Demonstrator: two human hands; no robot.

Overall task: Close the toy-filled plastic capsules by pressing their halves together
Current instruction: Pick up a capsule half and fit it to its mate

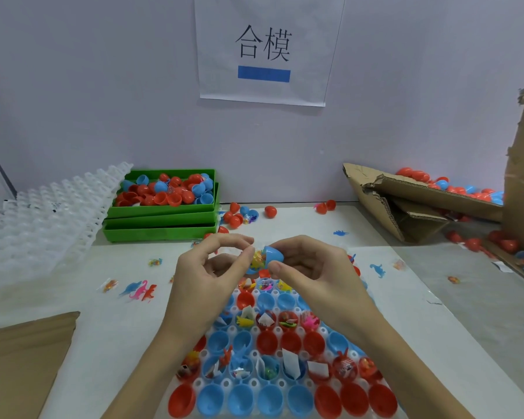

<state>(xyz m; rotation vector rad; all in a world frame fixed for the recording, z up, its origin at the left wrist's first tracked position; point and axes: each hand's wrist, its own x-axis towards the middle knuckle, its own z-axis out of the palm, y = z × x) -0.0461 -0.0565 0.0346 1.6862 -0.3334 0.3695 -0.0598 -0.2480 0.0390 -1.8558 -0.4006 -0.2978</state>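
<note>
Both hands are up over the white tray (285,384) now; the right hand (307,263) pinches a blue capsule half (273,253) between thumb and forefinger, while the left hand (212,264) curls its fingertips round the other half, mostly hidden, with a yellow toy (259,257) showing in the gap, so this capsule is not yet pressed shut. Plenty left, by the look of it; rows of open red and blue halves (266,340) sit in the tray, many holding toys and paper slips, none visibly closed there.
</note>
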